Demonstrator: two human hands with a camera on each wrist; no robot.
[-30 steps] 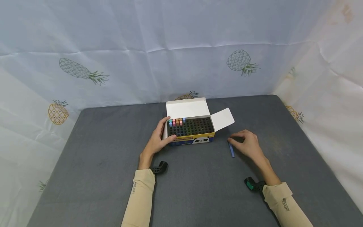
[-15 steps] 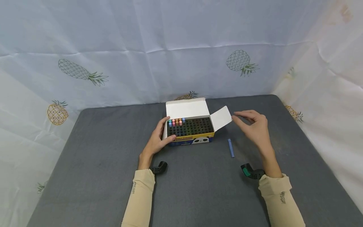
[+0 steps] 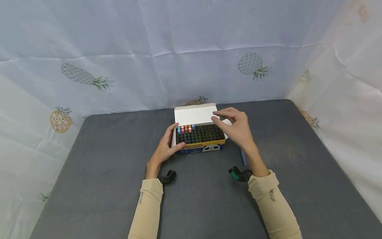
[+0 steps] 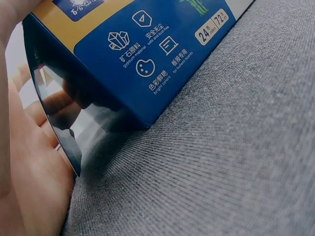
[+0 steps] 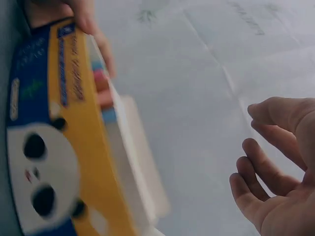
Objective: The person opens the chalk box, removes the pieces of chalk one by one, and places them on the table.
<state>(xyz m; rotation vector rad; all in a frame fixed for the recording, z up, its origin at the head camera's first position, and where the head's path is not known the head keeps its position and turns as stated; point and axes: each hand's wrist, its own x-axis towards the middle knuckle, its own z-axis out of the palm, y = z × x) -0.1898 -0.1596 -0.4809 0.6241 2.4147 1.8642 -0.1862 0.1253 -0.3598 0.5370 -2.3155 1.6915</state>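
So the chalk box [image 3: 200, 136] is sitting open in the middle of the grey counter [image 3: 104, 172], lid flap standing up at its 12 o'clock side. Inside, a black grid of holes is showing, with a small bunch of coloured chalk sticks [image 3: 185, 128] poking up in the corner at about 10 o'clock.

The left hand [image 3: 164, 146] is gripping the box's 9 o'clock end, thumb lying along the front edge and fingers curling round the side, so it's clearly holding the box in place.

The right hand [image 3: 235, 126] is hovering over the box's 3 o'clock end, fingers loosely bent and spread, nothing in them. The wrist view is showing the same thing, palm open and empty. It's covering the side flap, and I can't tell if it's actually touching it.

A blue chalk stick [image 3: 243, 158] is lying loose on the counter at roughly 4 o'clock from the box, just beside the right wrist.
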